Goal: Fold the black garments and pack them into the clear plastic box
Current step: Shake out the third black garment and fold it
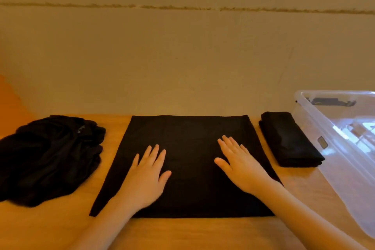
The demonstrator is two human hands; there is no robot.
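Note:
A black garment (188, 134) lies flat as a wide rectangle in the middle of the wooden table (60, 227). My left hand (147, 172) rests palm down on its left half with straight fingers. My right hand (241, 166) lies flat on its right half, fingers spread. A small folded black garment (288, 140) sits to the right, beside the clear plastic box (332, 148). A crumpled heap of black garments (46, 158) lies at the left.
The table's far edge meets a plain beige wall (182, 57). The box stands at the right edge of the view, open at the top, and nothing shows inside it. Bare wood shows along the near edge.

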